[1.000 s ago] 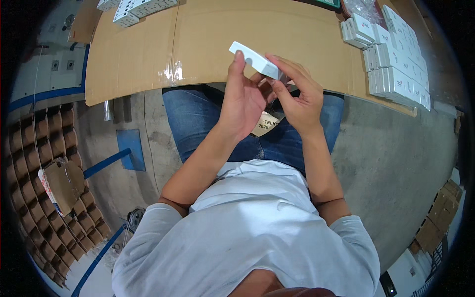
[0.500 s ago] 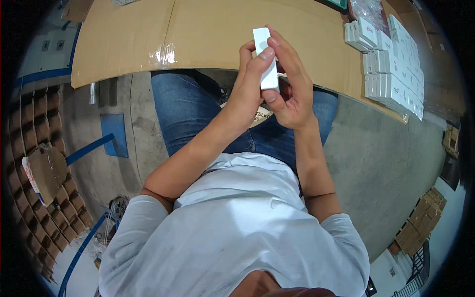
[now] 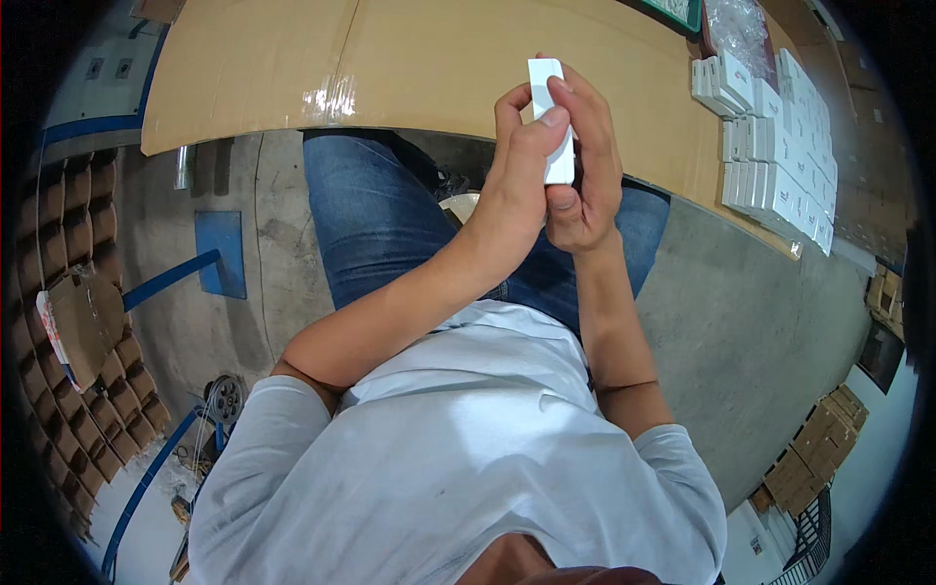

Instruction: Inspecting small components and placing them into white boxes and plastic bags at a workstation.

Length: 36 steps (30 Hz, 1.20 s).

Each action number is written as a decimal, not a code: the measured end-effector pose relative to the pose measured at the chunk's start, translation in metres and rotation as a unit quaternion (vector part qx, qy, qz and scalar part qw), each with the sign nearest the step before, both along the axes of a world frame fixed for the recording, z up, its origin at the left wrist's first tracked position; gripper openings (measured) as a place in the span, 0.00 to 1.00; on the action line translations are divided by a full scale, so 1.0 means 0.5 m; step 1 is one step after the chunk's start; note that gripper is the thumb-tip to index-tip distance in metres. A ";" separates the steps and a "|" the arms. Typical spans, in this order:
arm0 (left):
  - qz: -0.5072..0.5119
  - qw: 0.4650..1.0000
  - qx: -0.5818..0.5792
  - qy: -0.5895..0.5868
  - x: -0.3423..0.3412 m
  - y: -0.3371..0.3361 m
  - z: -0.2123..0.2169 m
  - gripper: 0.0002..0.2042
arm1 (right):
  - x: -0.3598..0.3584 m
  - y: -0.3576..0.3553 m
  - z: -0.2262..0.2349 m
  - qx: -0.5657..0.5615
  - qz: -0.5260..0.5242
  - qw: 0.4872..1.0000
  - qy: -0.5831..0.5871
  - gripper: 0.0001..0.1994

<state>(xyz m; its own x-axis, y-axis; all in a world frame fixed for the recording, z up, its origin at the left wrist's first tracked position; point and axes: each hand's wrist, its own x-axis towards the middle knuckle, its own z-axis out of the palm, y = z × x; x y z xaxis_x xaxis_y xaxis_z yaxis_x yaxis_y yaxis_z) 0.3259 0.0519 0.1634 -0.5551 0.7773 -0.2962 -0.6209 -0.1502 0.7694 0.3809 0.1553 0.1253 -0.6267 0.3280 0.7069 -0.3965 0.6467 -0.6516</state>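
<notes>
No words or numbers can be read. White boxes (image 3: 795, 180) stacked on the table (image 3: 429, 68) bear tiny dark print; a cardboard box (image 3: 90, 327) at the left shows reddish marks, equally illegible.

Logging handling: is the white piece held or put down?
Held: the white piece sits between the left hand and right hand.

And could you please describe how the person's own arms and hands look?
The left hand and right hand are bare, without gloves; no watch or bracelet shows. Short, plain white sleeves end near the elbows, leaving the forearms uncovered.
</notes>
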 end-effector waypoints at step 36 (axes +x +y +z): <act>0.015 1.000 0.009 -0.004 0.010 0.004 0.002 0.29 | 0.006 -0.013 -0.015 -0.005 -0.024 1.000 -0.002 0.33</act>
